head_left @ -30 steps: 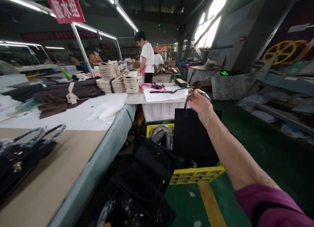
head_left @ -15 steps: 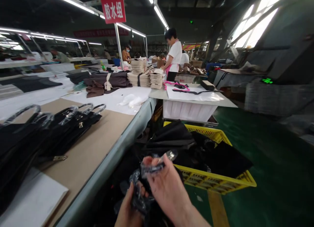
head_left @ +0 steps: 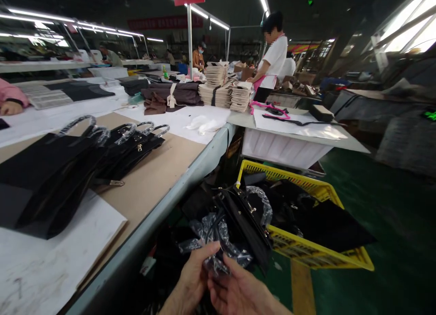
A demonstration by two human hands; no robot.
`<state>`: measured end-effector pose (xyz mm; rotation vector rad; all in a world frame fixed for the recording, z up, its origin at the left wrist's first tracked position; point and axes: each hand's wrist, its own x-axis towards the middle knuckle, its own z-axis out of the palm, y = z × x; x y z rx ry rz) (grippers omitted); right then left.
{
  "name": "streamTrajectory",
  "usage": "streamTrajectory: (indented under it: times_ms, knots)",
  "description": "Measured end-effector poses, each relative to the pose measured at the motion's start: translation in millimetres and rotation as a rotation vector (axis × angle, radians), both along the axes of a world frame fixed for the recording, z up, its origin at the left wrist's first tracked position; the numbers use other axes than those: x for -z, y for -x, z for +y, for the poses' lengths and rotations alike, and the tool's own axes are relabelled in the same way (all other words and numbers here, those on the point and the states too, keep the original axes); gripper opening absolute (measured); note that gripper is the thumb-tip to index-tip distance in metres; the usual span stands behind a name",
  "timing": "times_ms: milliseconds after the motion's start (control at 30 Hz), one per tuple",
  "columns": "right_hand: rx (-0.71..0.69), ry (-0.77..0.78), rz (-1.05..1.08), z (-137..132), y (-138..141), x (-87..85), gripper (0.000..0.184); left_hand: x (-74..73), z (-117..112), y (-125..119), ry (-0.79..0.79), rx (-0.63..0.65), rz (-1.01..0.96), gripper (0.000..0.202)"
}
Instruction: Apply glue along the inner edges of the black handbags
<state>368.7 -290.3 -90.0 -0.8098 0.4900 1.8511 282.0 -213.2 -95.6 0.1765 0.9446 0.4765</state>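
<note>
Low in the middle of the view, both my hands are closed around a plastic-wrapped strap [head_left: 216,263]. My left hand [head_left: 194,272] pinches it with the thumb on top. From the other side, my right hand [head_left: 236,285] grips it with curled fingers. Crumpled clear plastic and dark cords lie just beyond the fingertips. Against them leans a black handbag [head_left: 243,222], tilted, with metal fittings and a plastic-wrapped handle [head_left: 261,201] arching on its right. Where the strap joins the bag is hidden.
A yellow crate [head_left: 320,259] with black bags stands at the right on the green floor. Several black handbags [head_left: 51,169] lie on the table [head_left: 170,165] at left. Stacked beige pieces [head_left: 215,90] sit further back, near a person [head_left: 274,56]. A pink sleeve [head_left: 12,94] shows at far left.
The view has shifted left and down. My hands have come together lower on the wrapped strap. A black handbag with its wrapped handle now shows beyond them, beside the crate.
</note>
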Motion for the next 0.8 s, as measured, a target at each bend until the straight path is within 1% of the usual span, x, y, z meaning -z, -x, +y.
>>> streamTrajectory:
  times_ms: [33, 67, 133, 200, 233, 267, 300, 333, 367, 400, 433, 467, 500, 567, 600, 633, 700, 767, 800]
  knots:
    - [-0.044, 0.012, -0.025, -1, 0, 3.9, 0.067, -0.1, 0, -2, -0.038, 0.011, 0.025, 0.013]
    - [-0.078, 0.021, -0.046, -3, 0, 7.1, 0.07, 0.0, 1, -5, -0.082, 0.019, 0.044, 0.015]
    - [-0.169, 0.018, -0.1, -10, -4, 8.6, 0.069, 0.8, 3, -8, -0.138, 0.032, 0.058, 0.017]
    - [-0.324, -0.076, -0.224, -19, -13, -0.9, 0.062, 1.3, 6, -11, -0.141, 0.038, 0.057, 0.02]
    - [-0.429, -0.162, -0.345, -22, -21, -10.0, 0.058, 1.3, 7, -12, -0.132, 0.037, 0.061, 0.022]
    - [-0.532, -0.269, -0.522, -25, -31, -20.9, 0.053, 1.0, 8, -13, -0.126, 0.03, 0.072, 0.023]
    - [-0.624, -0.362, -0.751, -25, -41, -32.4, 0.049, 0.6, 9, -15, -0.125, 0.024, 0.085, 0.024]
    - [-0.643, -0.422, -1.051, -24, -52, -43.1, 0.045, 0.2, 9, -17, -0.129, 0.022, 0.094, 0.025]
    - [-0.608, -0.425, -1.362, -21, -62, -51.5, 0.038, -0.2, 8, -19, -0.137, 0.025, 0.091, 0.026]
    - [-0.576, -0.406, -1.568, -16, -71, -56.7, 0.032, -0.5, 7, -21, -0.152, 0.033, 0.077, 0.027]
    - [-0.571, -0.44, -1.636, -10, -78, -58.2, 0.029, -0.7, 5, -23, -0.169, 0.048, 0.056, 0.029]
    - [-0.584, -0.493, -1.61, -3, -81, -56.1, 0.031, -1.0, 2, -25, -0.189, 0.072, 0.032, 0.03]
    - [-0.612, -0.56, -1.522, 4, -82, -50.9, 0.036, -1.6, 0, -27, -0.212, 0.098, 0.005, 0.031]
    - [-0.636, -0.68, -1.34, 15, -76, -35.8, 0.047, -4.0, -4, -28, -0.276, 0.116, -0.043, 0.033]
    - [-0.619, -0.707, -1.292, 19, -71, -27.8, 0.052, -6.3, -6, -28, -0.309, 0.108, -0.062, 0.034]
    - [-0.568, -0.696, -1.26, 22, -65, -20.7, 0.057, -9.5, -6, -28, -0.33, 0.097, -0.066, 0.035]
    - [-0.433, -0.603, -1.172, 23, -56, -10.5, 0.065, -18.1, -5, -27, -0.346, 0.101, -0.024, 0.038]
    - [-0.308, -0.476, -1.062, 22, -51, -5.1, 0.066, -27.7, -1, -28, -0.348, 0.173, 0.034, 0.037]
    - [-0.264, -0.426, -1.013, 22, -51, -3.6, 0.061, -32.1, 1, -28, -0.342, 0.175, 0.037, 0.035]
